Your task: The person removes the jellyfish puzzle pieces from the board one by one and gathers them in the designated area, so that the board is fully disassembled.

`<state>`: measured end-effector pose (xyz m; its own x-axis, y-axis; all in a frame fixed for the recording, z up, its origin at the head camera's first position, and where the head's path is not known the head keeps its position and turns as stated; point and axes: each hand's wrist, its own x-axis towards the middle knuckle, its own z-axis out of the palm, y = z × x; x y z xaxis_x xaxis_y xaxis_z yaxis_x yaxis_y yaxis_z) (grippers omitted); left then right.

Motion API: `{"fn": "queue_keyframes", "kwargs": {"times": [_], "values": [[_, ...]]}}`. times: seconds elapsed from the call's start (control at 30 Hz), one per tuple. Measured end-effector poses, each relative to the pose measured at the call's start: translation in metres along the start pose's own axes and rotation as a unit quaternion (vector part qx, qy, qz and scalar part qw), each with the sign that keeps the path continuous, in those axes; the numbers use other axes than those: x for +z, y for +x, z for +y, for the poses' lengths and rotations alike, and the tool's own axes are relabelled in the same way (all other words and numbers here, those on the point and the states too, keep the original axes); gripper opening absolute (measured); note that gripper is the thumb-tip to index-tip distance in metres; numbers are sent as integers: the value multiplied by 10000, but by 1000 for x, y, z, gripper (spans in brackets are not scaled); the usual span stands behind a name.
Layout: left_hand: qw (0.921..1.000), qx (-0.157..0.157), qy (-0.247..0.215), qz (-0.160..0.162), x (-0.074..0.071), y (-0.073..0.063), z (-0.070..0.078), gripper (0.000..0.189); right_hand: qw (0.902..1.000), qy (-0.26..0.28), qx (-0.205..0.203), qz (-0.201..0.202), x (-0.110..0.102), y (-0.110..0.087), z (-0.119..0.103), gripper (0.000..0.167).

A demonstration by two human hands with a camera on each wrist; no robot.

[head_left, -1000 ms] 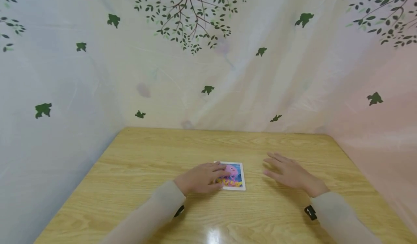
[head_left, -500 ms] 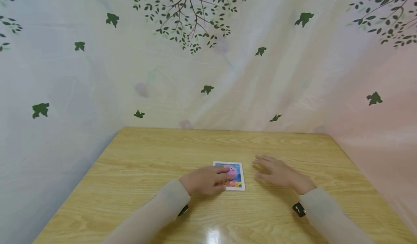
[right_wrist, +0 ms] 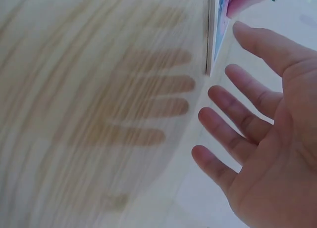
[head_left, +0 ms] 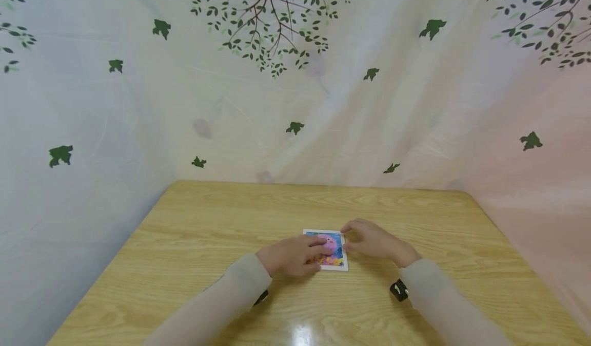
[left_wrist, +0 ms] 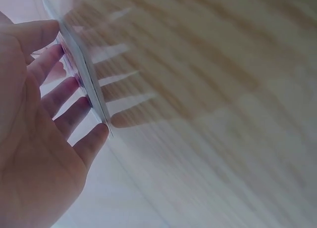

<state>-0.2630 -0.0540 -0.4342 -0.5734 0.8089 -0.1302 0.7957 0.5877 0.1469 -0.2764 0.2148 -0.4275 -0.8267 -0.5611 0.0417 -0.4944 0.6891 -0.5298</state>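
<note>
A thin square picture board [head_left: 340,262] with a white border lies flat on the table. Its print shows a pink sea creature over a blue and yellow sea floor. My left hand [head_left: 292,256] rests on the board's left part with spread fingers, covering some of the picture. In the left wrist view, the fingertips [left_wrist: 94,136] touch its face, and its layered edge [left_wrist: 91,84] shows. My right hand [head_left: 375,242] is at the board's right edge, thumb and forefinger nearest. Seen from the right wrist, those fingers [right_wrist: 225,126] are extended and apart, holding nothing.
The wood-grain table [head_left: 240,207] reaches back to a pale curtain [head_left: 240,104] printed with branches and green leaves, which also hangs at both sides. Dark wrist devices [head_left: 399,290] sit at the cuffs of both pale sleeves.
My right hand has moved left from beyond the board to its right edge. The left hand has shifted slightly right over the picture. The board has stayed in place.
</note>
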Motion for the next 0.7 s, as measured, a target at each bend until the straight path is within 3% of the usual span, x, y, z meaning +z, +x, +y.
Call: {"fn": "queue_keyframes", "kwargs": {"times": [0.23, 0.7], "values": [[9995, -95, -192, -214, -1, 0, -2, 57, 9996, -193, 207, 42, 7, 10, -5, 31], [9996, -14, -178, -238, -3, -1, -1, 56, 9981, -431, 443, -58, 8, 14, -8, 31]]}}
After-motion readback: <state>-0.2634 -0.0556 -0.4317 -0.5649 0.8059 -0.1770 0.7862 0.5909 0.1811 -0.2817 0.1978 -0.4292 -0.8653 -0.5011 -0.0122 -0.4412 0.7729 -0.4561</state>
